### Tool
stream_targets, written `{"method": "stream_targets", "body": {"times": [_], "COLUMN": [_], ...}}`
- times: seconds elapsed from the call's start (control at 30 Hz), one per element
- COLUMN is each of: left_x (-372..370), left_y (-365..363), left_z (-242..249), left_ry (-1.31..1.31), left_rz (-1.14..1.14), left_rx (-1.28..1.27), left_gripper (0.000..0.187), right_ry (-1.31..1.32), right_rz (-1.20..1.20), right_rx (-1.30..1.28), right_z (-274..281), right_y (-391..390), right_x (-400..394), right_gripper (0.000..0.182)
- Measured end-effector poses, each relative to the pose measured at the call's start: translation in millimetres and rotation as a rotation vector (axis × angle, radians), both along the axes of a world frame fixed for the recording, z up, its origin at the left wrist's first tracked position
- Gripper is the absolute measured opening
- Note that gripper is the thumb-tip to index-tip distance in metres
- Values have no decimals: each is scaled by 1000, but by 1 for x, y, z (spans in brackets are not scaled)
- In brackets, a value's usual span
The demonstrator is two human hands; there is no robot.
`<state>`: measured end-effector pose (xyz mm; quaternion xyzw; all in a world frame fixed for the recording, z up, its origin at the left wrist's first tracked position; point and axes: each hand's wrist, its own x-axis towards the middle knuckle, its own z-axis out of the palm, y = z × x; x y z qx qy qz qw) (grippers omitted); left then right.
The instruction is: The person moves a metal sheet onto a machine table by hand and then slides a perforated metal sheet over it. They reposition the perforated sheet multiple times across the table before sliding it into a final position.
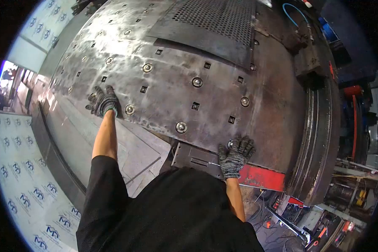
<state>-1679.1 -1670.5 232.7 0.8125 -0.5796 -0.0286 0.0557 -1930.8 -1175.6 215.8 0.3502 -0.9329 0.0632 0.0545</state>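
Both hands wear dark grey knitted gloves. My left hand (103, 102) lies spread on the near left edge of a large steel table (168, 98), close to a ball roller (129, 109). At the table's near edge on the right, my right hand (236, 156) rests with fingers apart, partly over another ball roller (231, 144). Neither hand holds anything. Farther back on the table lies a metal sheet (189, 40) with a perforated area (214, 19). Several ball rollers and square holes dot the tabletop.
A red panel (262, 177) sits below the near edge, right of a dark metal plate (195, 158). Long steel rails (313, 138) run along the right side. Tools and cables (290, 224) lie lower right. Flat sheets (136, 153) lean or lie at the left.
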Motion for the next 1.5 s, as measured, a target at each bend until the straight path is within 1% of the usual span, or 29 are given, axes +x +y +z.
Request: {"method": "stream_targets", "body": {"times": [0.07, 0.23, 0.27, 0.5, 0.53, 0.63, 0.7, 0.9, 0.93, 1.03, 1.07, 1.13, 1.3, 1.43, 1.5], "left_x": [-1, -9, -10, -9, -9, -6, -7, -9, -8, -13, -12, -8, -15, -11, -9], "left_y": [1, 10, 13, 13, 12, 9, 9, 11, 10, 17, 16, 12, 18, 15, 14], "left_z": [-1, 18, 22, 20, 20, 13, 17, 26, 21, 37, 30, 22, 35, 26, 22], "left_ry": [0, -3, -12, -6, 1, -27, -13, -12, -14, -1, -45, -42, -38, -32, -32], "left_rz": [6, 20, 25, 27, 26, 20, 22, 28, 29, 27, 23, 18, 32, 24, 20], "left_rx": [-8, 0, 12, -23, -14, -16, -15, 48, 39, 88, 45, 32, 61, 31, 32], "left_gripper": [82, 80, 80, 77, 77, 78, 78, 79, 79, 79, 78, 78, 77, 76, 76], "right_ry": [0, 36, 8, 25, 10, -15, -17, 9, -19, -62, -80, -67, -68, -68, -62], "right_rz": [-8, 21, 4, -6, -10, -26, -28, -39, -46, -59, -57, -65, -71, -67, -65], "right_rx": [-12, -18, -27, -11, -58, -53, -60, -35, -41, -52, -51, -36, -34, -17, -61], "right_z": [-3, -6, -6, -4, -2, 2, 3, 3, 3, 8, 9, 8, 10, 4, -1], "right_y": [-3, -3, -4, -6, -6, -8, -9, -9, -9, -10, -11, -11, -13, -10, -10], "right_x": [-1, -3, -4, -3, -2, -1, -2, -2, -2, -1, -1, -2, -2, -2, -3], "right_gripper": [97, 96, 95, 96, 93, 91, 89, 89, 88, 87, 86, 87, 87, 86, 86]}}
